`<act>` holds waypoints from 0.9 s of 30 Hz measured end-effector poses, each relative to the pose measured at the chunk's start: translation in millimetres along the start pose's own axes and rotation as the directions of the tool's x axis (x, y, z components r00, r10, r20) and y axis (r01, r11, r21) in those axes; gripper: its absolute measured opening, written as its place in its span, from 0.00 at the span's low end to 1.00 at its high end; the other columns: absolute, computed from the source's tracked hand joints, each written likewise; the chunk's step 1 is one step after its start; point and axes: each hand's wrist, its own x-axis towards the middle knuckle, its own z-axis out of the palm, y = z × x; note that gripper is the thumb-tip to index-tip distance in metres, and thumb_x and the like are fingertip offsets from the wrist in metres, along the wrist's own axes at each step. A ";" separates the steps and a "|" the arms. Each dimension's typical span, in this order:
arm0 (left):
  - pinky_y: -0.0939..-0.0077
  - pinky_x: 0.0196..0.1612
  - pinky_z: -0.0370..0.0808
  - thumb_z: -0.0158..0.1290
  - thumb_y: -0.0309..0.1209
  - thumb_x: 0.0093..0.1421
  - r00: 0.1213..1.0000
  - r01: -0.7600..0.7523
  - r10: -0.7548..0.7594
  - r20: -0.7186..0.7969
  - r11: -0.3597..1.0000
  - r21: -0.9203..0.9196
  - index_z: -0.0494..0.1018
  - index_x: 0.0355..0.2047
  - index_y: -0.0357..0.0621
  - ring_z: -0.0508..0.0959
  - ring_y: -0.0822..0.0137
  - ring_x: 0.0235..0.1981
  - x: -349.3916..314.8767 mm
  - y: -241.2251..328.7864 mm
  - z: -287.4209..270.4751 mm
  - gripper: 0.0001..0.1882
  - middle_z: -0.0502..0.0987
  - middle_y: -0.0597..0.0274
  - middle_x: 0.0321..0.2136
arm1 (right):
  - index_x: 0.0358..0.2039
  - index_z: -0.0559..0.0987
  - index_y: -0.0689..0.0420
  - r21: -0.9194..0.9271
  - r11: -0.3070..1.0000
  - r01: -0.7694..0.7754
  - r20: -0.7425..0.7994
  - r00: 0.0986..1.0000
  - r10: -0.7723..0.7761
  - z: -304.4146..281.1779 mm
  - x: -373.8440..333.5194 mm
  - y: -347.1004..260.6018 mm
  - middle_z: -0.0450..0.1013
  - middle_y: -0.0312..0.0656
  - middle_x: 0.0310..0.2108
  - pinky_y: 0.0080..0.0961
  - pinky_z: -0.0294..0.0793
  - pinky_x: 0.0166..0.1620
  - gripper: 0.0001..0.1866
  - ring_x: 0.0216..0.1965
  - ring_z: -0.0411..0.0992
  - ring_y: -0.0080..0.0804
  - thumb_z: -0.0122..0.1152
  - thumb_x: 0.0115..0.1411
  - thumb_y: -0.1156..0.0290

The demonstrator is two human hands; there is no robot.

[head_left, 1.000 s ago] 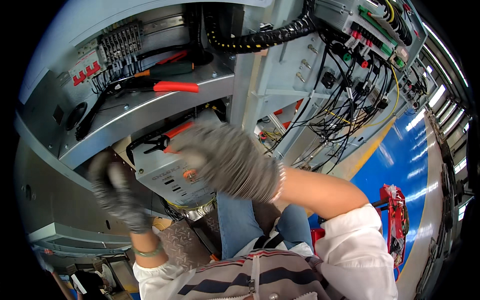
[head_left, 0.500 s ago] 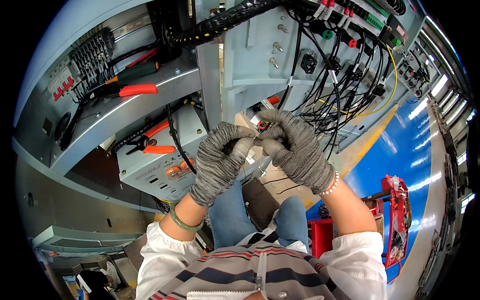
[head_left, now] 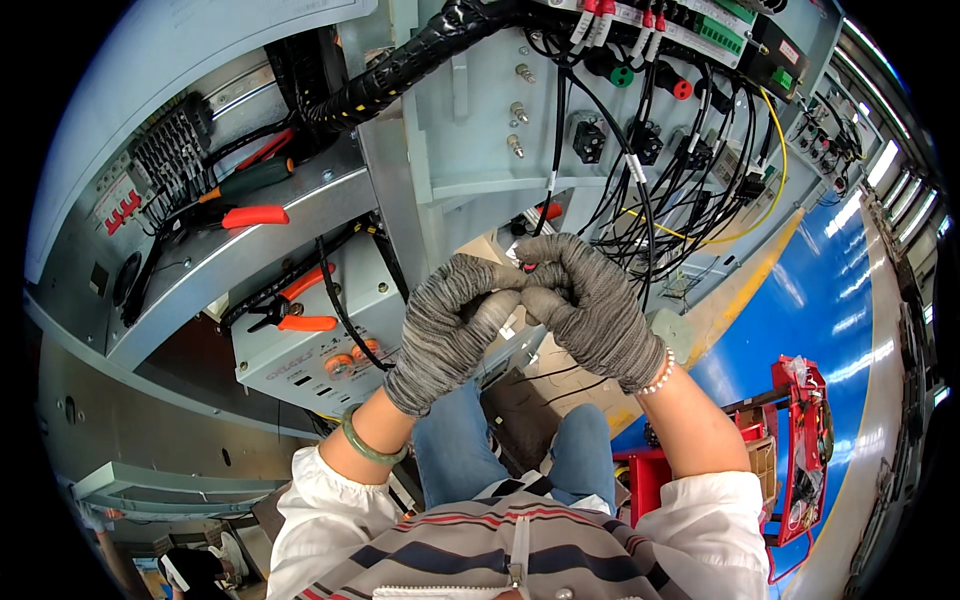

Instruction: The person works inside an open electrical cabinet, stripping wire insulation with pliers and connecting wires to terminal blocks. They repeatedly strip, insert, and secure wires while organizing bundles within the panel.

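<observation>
- Mid-frame, left hand (head_left: 445,330) and right hand (head_left: 590,310), both gloved, touch fingertips, grips pinched together on a small red-tipped wire end (head_left: 527,268), barely visible.
- Looks like wiring prep; next move probably needs fine fingertip control.

Left hand (head_left: 448,325) and right hand (head_left: 590,305) meet fingertip to fingertip at centre, in front of the open cabinet (head_left: 480,140), with a thin wire (head_left: 540,170) dropping from the terminal strip (head_left: 700,25) at the cabinet's upper edge to the fingertips. Right of the hands, a loose wire bundle (head_left: 690,200) hangs before the cabinet's back panel. A corrugated conduit (head_left: 400,65) crosses the upper part, running down to the left. On the shelf (head_left: 240,250) at left lie a screwdriver (head_left: 255,178) and, just in front of it, pliers (head_left: 240,217). Below the shelf edge, a box (head_left: 320,330) carries a cutter (head_left: 295,305) on its top, left of the left hand. Below the hands, the person's knees (head_left: 520,455); a trolley (head_left: 800,440) stands on the floor (head_left: 830,310) at far right.
</observation>
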 end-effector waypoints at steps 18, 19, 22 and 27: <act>0.85 0.26 0.72 0.51 0.36 0.57 0.946 0.300 -0.317 -0.062 0.933 -0.199 0.73 0.40 0.42 0.71 0.78 0.26 43.9 4.9 22.5 0.14 0.74 0.67 0.28 | 0.30 0.78 0.59 -0.743 0.635 0.211 -0.196 0.839 -0.508 -37.1 4.4 -1.7 0.69 0.43 0.25 0.25 0.69 0.28 0.06 0.24 0.69 0.34 0.59 0.50 0.74; 0.85 0.26 0.72 0.51 0.36 0.57 0.941 0.323 -0.336 -0.041 0.929 -0.182 0.73 0.42 0.41 0.72 0.78 0.26 46.9 5.9 22.7 0.15 0.74 0.66 0.29 | 0.30 0.78 0.59 -0.722 0.662 0.202 -0.215 0.844 -0.492 -39.2 4.7 -0.5 0.69 0.43 0.25 0.24 0.69 0.29 0.06 0.24 0.69 0.33 0.58 0.50 0.74; 0.84 0.28 0.73 0.50 0.36 0.58 0.973 0.136 -0.168 -0.158 0.971 -0.196 0.70 0.46 0.40 0.73 0.76 0.28 60.8 8.4 33.2 0.18 0.74 0.62 0.35 | 0.30 0.78 0.60 -0.639 0.742 0.200 -0.355 0.780 -0.516 -44.3 5.8 0.0 0.70 0.45 0.24 0.29 0.69 0.29 0.07 0.25 0.69 0.37 0.58 0.50 0.73; 0.80 0.30 0.75 0.48 0.35 0.59 0.989 0.002 0.016 -0.146 0.992 0.124 0.61 0.53 0.35 0.75 0.72 0.31 73.3 -4.6 52.0 0.24 0.71 0.53 0.43 | 0.30 0.78 0.61 -0.558 0.809 0.186 -0.419 0.778 -0.469 -43.7 8.5 10.5 0.70 0.45 0.23 0.27 0.69 0.30 0.07 0.25 0.68 0.35 0.58 0.51 0.72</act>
